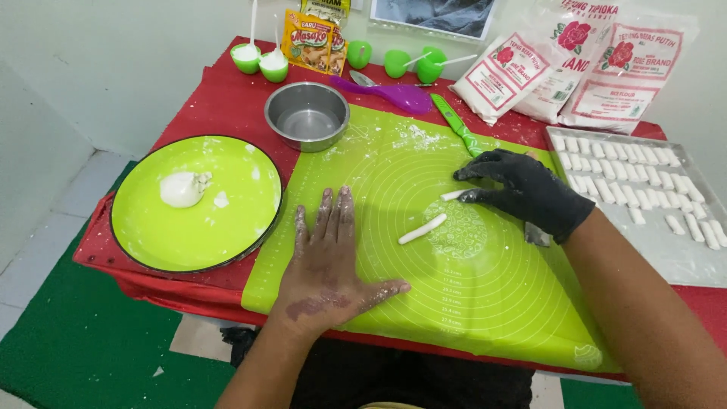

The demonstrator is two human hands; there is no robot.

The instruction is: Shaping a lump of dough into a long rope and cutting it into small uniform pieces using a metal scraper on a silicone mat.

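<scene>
Head view: left hand [327,257] flat, fingers spread, on green mat [424,303]; gloved right hand [522,189] pinches dough piece [453,195]

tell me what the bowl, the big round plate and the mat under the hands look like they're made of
Bowl: seemingly stainless steel, a brushed grey sheen with a reflective rim. Plate: probably melamine or plastic, glossy lime green with a dark rim. Mat: likely silicone, matte lime green, thin and flat with printed circles, dusted with flour.

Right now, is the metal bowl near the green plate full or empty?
Empty. The metal bowl stands upright and its bare shiny bottom shows, with no dough or flour inside.
</scene>
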